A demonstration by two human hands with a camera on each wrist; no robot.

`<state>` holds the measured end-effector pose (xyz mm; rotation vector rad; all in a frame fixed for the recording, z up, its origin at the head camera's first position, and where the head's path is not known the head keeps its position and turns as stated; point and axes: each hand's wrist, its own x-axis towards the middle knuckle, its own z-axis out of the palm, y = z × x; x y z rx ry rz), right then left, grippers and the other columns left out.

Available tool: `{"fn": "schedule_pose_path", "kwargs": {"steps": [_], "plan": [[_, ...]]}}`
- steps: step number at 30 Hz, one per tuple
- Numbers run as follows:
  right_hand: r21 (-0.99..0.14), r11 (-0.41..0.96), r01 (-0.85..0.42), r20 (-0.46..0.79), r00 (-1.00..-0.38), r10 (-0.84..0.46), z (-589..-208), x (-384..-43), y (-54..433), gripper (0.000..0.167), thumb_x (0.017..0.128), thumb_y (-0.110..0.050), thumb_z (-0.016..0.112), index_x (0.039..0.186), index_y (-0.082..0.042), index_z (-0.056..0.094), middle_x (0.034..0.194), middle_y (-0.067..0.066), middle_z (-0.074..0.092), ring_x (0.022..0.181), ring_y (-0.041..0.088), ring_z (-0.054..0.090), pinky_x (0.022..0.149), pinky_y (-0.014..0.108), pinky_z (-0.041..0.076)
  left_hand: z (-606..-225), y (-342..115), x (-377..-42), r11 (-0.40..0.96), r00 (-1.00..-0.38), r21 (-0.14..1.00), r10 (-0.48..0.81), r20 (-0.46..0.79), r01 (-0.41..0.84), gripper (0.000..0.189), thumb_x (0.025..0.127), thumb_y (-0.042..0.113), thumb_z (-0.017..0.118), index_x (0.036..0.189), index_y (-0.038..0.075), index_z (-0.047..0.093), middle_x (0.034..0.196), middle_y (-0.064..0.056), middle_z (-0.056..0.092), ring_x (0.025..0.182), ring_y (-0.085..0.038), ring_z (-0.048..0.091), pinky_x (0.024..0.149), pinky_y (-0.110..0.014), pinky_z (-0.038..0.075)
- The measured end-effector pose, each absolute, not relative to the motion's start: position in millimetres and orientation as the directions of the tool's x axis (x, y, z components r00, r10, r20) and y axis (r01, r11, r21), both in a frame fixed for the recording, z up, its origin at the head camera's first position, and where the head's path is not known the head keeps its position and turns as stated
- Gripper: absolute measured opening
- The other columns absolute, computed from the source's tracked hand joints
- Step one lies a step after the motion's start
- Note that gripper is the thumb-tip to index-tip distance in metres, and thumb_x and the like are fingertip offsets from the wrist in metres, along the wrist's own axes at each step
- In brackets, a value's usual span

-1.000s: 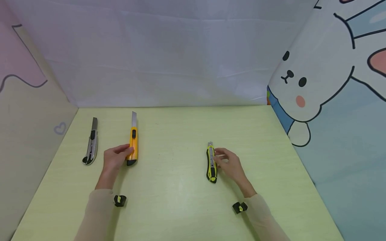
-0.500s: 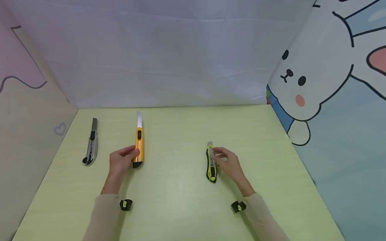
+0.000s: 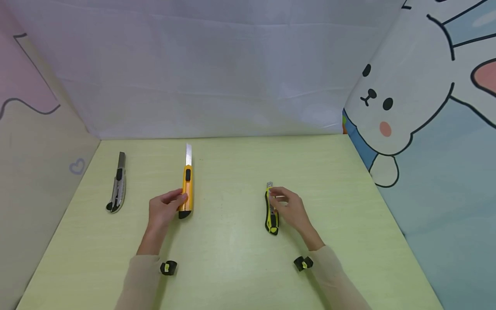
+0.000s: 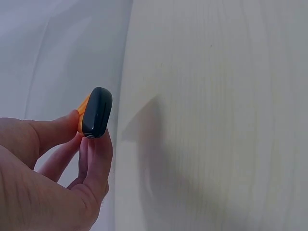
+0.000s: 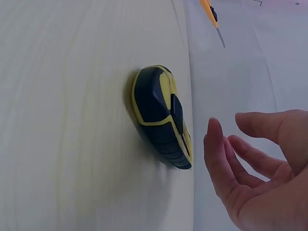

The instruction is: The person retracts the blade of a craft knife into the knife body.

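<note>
My left hand [image 3: 162, 212] pinches a yellow-orange utility knife [image 3: 187, 183] between thumb and fingers, its blade extended and pointing away. In the left wrist view the knife's black end cap [image 4: 98, 113] faces the camera, and the hand's shadow falls on the table, apart from the hand. A black and yellow-green utility knife [image 3: 273, 220] lies on the table at the right. Over its upper part hovers my right hand [image 3: 292, 209], hiding some of it in the head view. The right wrist view shows a gap between thumb and fingertips, which are clear of that knife [image 5: 156, 108].
A silver and black utility knife [image 3: 118, 185], blade out, lies on the left part of the pale wooden table [image 3: 228, 267]. A white cloth [image 3: 217, 77] hangs along the back edge. Printed cloth panels [image 3: 445, 193] flank the table.
My left hand has carried the yellow-orange knife to the right, away from the silver one. My right hand has shifted slightly left and up over the yellow-green knife, which stays put.
</note>
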<state>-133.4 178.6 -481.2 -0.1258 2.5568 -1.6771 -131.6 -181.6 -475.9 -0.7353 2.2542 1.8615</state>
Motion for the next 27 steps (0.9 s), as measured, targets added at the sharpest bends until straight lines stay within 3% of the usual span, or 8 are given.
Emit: {"fn": "schedule_pose_path", "kwargs": {"steps": [10, 22, 27], "plan": [[-0.933, 0.361, -0.01, -0.04, -0.99, -0.132, -472, -134, 171, 0.035, 0.1, -0.006, 0.067, 0.133, 0.002, 0.063, 0.121, 0.019, 0.068, 0.103, 0.035, 0.07, 0.075, 0.038, 0.062, -474, -165, -126, 0.106, -0.882, 0.899, -0.27, -0.386, -0.426, 0.044, 0.097, 0.024, 0.074, 0.137, 0.005, 0.066, 0.127, -0.013, 0.061, 0.102, -0.02, 0.061, 0.078, -0.015, 0.054], [-0.93, 0.367, -0.007, -0.042, -0.991, -0.124, -467, -138, 162, 0.032, 0.099, -0.009, 0.069, 0.13, -0.002, 0.065, 0.119, 0.015, 0.069, 0.103, 0.035, 0.07, 0.077, 0.032, 0.061, -470, -142, -123, 0.043, -0.886, 0.907, -0.237, -0.398, -0.418, 0.042, 0.096, 0.022, 0.076, 0.134, 0.007, 0.069, 0.125, -0.013, 0.063, 0.105, -0.022, 0.063, 0.081, -0.015, 0.054], [-0.931, 0.365, -0.007, -0.042, -0.991, -0.125, -467, -139, 160, 0.033, 0.099, -0.009, 0.07, 0.13, -0.001, 0.065, 0.119, 0.015, 0.069, 0.102, 0.037, 0.07, 0.079, 0.037, 0.062, -469, -133, -121, 0.015, -0.889, 0.911, -0.225, -0.398, -0.411, 0.041, 0.095, 0.022, 0.077, 0.133, 0.007, 0.07, 0.126, -0.014, 0.063, 0.103, -0.022, 0.063, 0.082, -0.016, 0.055]]}}
